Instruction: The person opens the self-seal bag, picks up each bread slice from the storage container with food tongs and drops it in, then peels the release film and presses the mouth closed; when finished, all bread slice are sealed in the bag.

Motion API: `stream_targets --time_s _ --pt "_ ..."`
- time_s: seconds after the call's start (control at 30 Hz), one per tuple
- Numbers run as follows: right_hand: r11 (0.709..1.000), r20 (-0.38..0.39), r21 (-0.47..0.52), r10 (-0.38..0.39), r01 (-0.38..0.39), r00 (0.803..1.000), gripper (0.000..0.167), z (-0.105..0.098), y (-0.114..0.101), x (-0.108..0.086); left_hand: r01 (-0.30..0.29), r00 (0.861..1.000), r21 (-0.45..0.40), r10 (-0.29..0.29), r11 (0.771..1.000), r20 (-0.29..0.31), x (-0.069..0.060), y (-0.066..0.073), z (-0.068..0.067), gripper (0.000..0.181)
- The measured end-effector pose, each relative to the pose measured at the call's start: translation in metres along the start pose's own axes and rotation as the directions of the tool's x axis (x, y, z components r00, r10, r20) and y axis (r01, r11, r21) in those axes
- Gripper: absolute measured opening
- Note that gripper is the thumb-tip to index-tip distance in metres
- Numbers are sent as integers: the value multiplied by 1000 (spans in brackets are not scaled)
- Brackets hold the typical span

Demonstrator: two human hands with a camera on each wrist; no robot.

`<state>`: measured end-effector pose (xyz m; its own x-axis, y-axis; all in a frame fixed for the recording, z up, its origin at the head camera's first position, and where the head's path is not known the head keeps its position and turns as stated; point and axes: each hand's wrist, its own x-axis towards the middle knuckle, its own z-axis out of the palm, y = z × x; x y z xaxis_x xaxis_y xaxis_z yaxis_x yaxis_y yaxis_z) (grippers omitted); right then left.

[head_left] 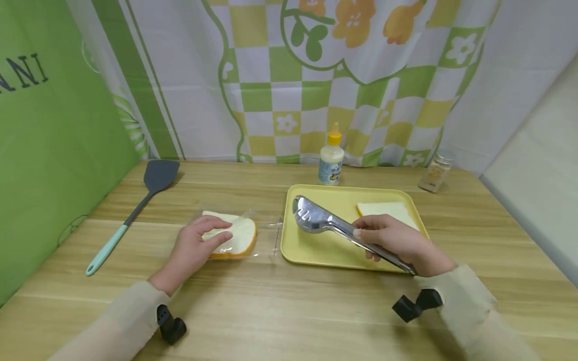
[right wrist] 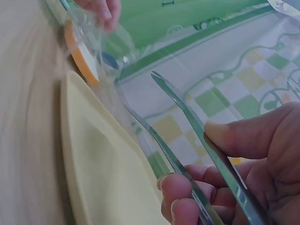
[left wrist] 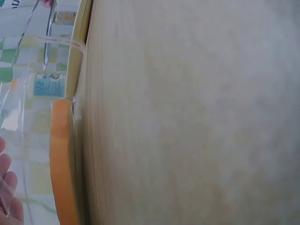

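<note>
Closest, over the wood-grain surface (head_left: 289, 313), pale sleeves (head_left: 117, 321) with a small black device (head_left: 171, 326) at each wrist. Past the cuffs, with the left hand (head_left: 194, 245), pinching the film of a clear bag (head_left: 267, 241) over the bread slice (head_left: 241, 235) inside, flat on the surface just left of the yellow tray (head_left: 325, 255). With the right hand (head_left: 402, 238), grasping metal tongs (head_left: 316, 220) above the tray, with parted tips. Probably at the step of opening the bag; next, likely calling for a steady hold on its mouth, a low approach with the tongs and a light squeeze on soft bread. On the tray's far right, partly behind the right hand, a second slice (head_left: 390, 210). Farther left, a dark-bladed spatula (head_left: 161, 175). Just behind the tray, a yellow-capped bottle (head_left: 331, 165); toward the right, a lidded jar (head_left: 436, 174). At the back, a checked curtain (head_left: 289, 95).
</note>
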<state>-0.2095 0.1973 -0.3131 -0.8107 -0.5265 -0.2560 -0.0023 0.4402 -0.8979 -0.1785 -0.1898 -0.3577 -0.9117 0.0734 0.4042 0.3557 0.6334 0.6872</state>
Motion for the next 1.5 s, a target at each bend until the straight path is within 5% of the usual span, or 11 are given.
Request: stream_targets --time_s 0.47,0.77,1.17,1.5 --pt "998 -191 19 58 -55 980 48 -66 41 -40 -75 997 -27 74 997 -29 0 1 1 15" --pt "993 -273 23 121 -119 954 52 -103 70 -58 -46 999 -51 46 998 -16 -1 1 -1 14" --pt "979 -344 -27 180 -201 921 61 -126 84 -61 -39 999 -66 37 997 -32 -2 0 -2 14" --pt "973 -430 -139 110 -186 896 60 -129 100 -53 -28 999 -73 26 997 -23 -3 -4 -4 13"
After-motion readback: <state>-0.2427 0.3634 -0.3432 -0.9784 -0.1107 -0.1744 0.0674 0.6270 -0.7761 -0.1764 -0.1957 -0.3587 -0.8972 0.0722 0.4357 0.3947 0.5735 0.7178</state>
